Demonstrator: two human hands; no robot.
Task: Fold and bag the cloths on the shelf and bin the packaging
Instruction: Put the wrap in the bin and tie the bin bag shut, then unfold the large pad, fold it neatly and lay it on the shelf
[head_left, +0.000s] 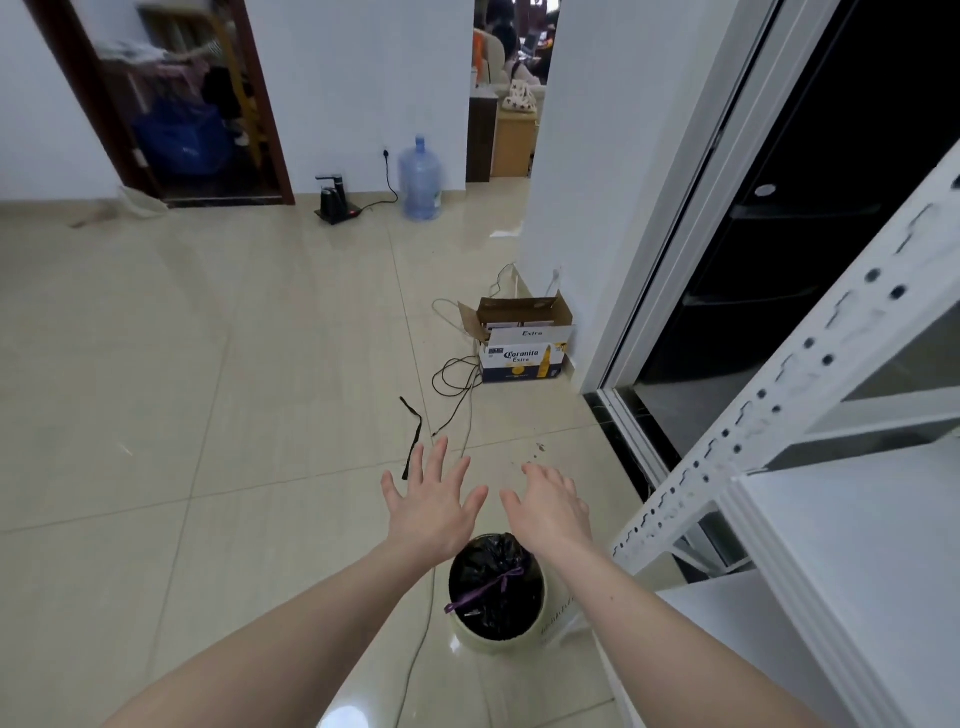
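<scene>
Here both hands are spread wide and hold nothing: left hand (434, 501), right hand (553, 506), above the bin (496, 592) beside the shelf (831, 519). No cloths show. The cable (457, 395) underfoot could trip a step.

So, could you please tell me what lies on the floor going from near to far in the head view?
Waste bin with black liner → black strap → Coronita Extra box → blue water jug.
</scene>
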